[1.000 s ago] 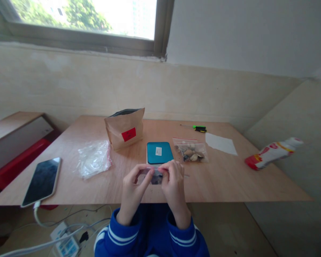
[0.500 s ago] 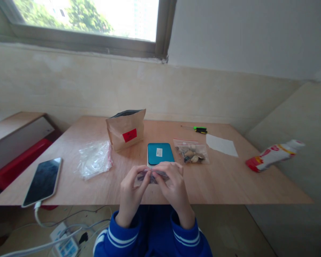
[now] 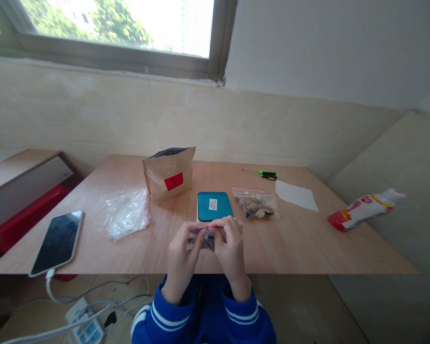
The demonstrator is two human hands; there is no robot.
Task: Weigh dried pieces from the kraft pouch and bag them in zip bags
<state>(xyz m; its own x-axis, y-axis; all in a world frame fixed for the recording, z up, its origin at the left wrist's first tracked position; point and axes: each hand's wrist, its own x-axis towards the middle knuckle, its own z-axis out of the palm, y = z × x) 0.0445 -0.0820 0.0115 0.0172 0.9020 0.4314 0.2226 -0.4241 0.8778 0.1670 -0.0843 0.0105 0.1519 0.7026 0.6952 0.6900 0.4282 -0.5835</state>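
Observation:
Both my left hand (image 3: 183, 249) and my right hand (image 3: 230, 246) pinch the top edge of a small clear zip bag (image 3: 205, 242), near the table's front edge. Dark pieces show inside it; their kind is hard to make out. My fingers and thumbs meet close together along its seam and cover part of it. Just beyond my hands lies a small scale with a teal top (image 3: 215, 205) and a white label. To its right is another zip bag (image 3: 257, 204), filled with shells or pebbles in brown and grey.
A brown paper pouch (image 3: 172, 179) with a red label stands open behind. Empty plastic bags (image 3: 126, 214) and a charging phone (image 3: 57, 242) lie left. Rightward are a green-black screwdriver (image 3: 268, 175), white paper (image 3: 296, 195) and a tilted bottle (image 3: 365, 209). A power strip (image 3: 84, 322) sits below.
My right hand has shifted left along the top of the bag, and my left hand slightly right. Both keep their pinch. The other things on the table stay in place.

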